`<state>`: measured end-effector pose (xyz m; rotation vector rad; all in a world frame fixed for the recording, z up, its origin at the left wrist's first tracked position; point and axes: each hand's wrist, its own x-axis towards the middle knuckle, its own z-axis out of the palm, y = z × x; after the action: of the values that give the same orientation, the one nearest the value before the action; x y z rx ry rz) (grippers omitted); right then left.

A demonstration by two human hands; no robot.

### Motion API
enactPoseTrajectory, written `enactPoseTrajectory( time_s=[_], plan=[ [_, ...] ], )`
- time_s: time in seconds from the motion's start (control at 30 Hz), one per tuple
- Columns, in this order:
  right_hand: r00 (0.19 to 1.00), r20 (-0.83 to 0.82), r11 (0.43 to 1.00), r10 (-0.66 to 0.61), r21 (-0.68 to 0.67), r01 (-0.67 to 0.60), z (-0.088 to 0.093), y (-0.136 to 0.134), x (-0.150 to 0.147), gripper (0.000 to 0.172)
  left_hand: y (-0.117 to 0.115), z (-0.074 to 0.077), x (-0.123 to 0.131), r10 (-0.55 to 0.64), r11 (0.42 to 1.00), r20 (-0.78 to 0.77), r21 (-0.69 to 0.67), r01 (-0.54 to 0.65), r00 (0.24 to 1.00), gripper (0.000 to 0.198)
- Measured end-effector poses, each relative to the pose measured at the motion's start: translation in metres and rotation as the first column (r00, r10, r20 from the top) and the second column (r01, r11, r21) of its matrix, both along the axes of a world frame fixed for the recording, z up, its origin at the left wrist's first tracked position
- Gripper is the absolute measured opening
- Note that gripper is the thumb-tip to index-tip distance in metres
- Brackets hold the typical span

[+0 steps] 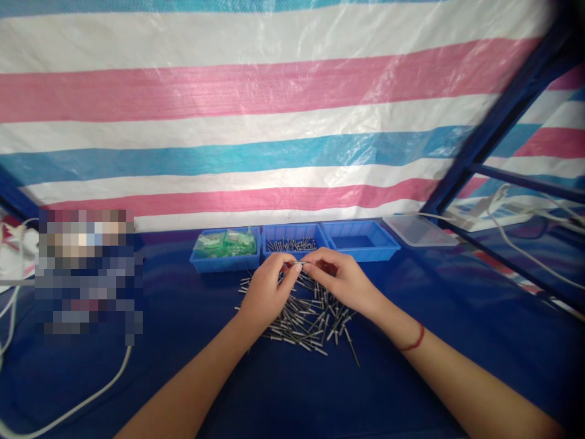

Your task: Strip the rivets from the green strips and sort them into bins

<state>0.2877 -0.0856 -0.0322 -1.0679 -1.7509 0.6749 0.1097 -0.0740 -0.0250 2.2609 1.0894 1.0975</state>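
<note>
My left hand [267, 291] and my right hand [340, 279] meet over a pile of small metal pins [311, 320] lying on the dark blue table [292, 390]. Both hands pinch one thin pin [298, 263] between their fingertips, held level just above the pile. A red string sits round my right wrist [415, 341]. Behind the hands stand three blue trays: the left tray [225, 256] holds green plastic bags, the middle tray [292, 239] holds more pins, and the right tray [361, 239] looks empty.
A clear plastic lid [418, 230] lies right of the trays. White cables [68, 408] run along the left and at the right [525, 244]. A striped tarp [256, 122] forms the back wall, with a dark blue frame post [493, 122].
</note>
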Motion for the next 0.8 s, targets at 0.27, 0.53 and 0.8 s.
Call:
enactPoseTrajectory(
  time_s=[0.27,0.53,0.8],
  plan=[
    [0.901,0.252,0.892,-0.353,0.382,0.243,0.006,0.017,0.01,0.021,0.001,0.004,0.0,0.037,0.999,-0.064,-0.004,-0.037,0.997,0.014],
    [0.806,0.381,0.863,-0.453,0.413,0.29,0.001,0.023,0.018,0.021,0.004,0.002,-0.007,-0.126,0.984,-0.408,0.065,0.166,0.904,0.014],
    [0.898,0.329,0.932,-0.291,0.308,0.189,0.01,0.003,0.011,0.016,-0.001,0.017,-0.011,-0.324,0.93,-0.517,-0.022,0.366,0.792,0.013]
  ],
)
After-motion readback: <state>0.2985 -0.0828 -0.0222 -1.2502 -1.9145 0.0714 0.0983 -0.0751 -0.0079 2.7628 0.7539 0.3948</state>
